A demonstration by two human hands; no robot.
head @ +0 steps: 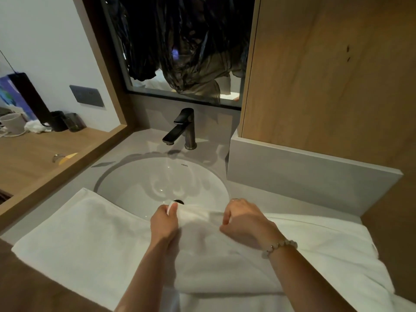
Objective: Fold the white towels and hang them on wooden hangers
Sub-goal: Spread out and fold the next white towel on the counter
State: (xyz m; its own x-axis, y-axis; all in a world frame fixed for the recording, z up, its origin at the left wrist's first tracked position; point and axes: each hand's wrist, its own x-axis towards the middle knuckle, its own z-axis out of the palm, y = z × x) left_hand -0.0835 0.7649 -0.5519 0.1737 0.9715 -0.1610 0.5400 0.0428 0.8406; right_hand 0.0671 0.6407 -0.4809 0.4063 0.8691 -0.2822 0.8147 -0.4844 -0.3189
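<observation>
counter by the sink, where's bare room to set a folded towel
Bare counter: between the basin and the grey ledge at right, and beside the faucet. The wooden shelf is mostly free near, crowded with cups at its far end. The towel covers the front.

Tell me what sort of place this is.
Probably a bathroom vanity: a round white sink, a dark faucet behind it, what looks like a mirror above, and a white towel spread in front.

A white terry towel lies spread along the front edge of the grey vanity countertop, overlapping the round white basin at its near rim.
</observation>
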